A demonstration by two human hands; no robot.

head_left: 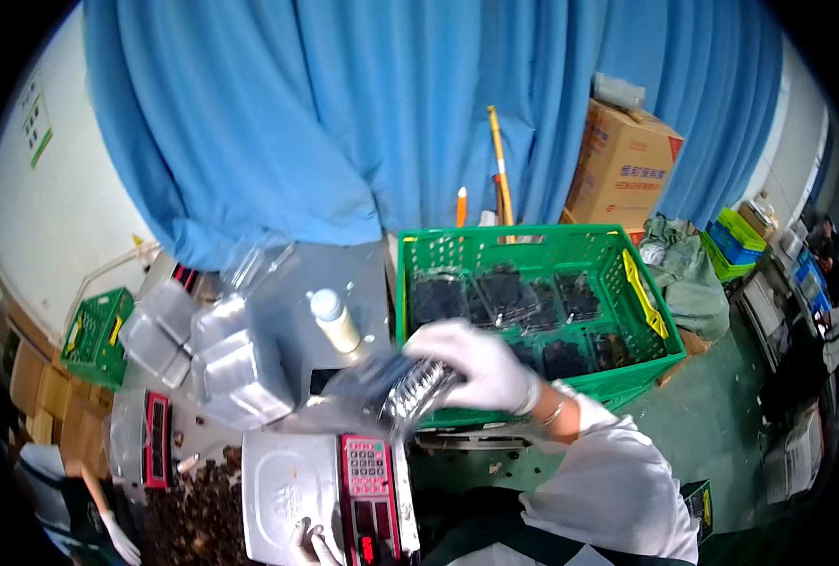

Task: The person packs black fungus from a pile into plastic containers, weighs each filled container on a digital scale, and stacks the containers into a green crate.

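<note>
My right hand [481, 363], in a white glove, grips a clear plastic box [417, 389] with dark contents, blurred by motion. It is at the near left corner of a green crate [660, 363], which holds several clear boxes of dark pieces [506, 291]. My left hand [314, 545], also gloved, shows only its fingers at the bottom edge. They are apart, over the near edge of the weighing scale's pale pan [292, 476], with nothing visible in them. The scale's red keypad and display panel [367, 472] lies just right of the pan.
A loose heap of dark brown pieces [193, 514] lies left of the scale. Stacked clear containers [240, 363] and a white-capped bottle [334, 321] stand behind. A second red scale panel [158, 439] is at left, near another person's gloved hand [120, 541]. A cardboard box [624, 165] stands behind the crate.
</note>
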